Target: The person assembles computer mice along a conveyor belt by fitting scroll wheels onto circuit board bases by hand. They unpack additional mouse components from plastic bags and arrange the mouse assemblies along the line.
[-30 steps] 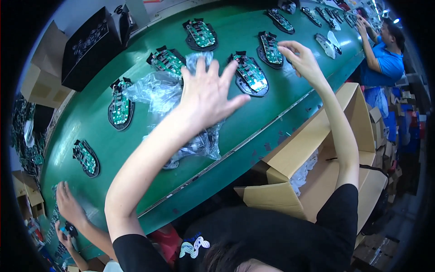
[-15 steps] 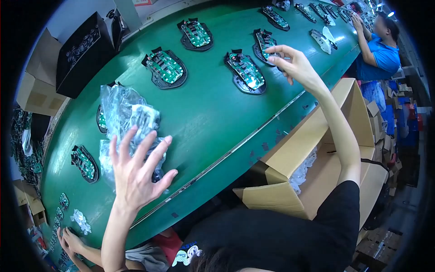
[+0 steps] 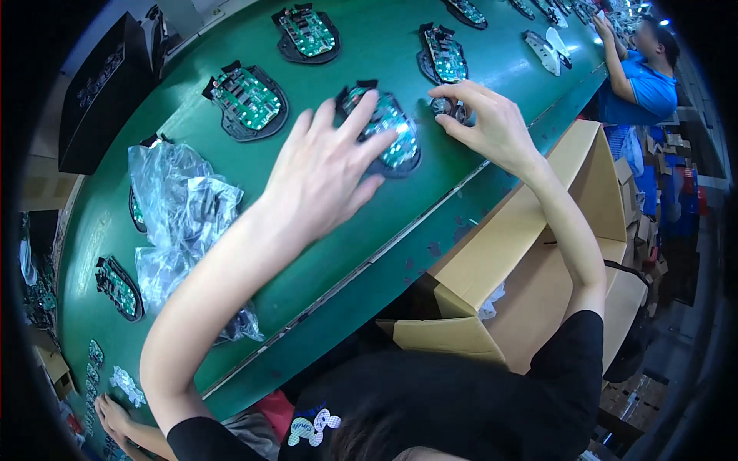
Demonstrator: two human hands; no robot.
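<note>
My left hand reaches over a green circuit board in a black housing, its fingers spread and slightly blurred. The fingertips overlap the board; whether they press on it I cannot tell. To the right, my right hand pinches a small round dark part between thumb and index finger. Just beyond that hand lies another board in a black housing. Left of my left forearm sits a pile of clear plastic bags, partly covering one more board.
More boards in housings lie along the green table. A large open cardboard box stands by its near edge. A co-worker in blue works at the far right; another person's hands show at lower left.
My left hand has moved right, from the plastic bags to the board. My right hand has come slightly nearer and now pinches the small round part. The view has shifted a little.
</note>
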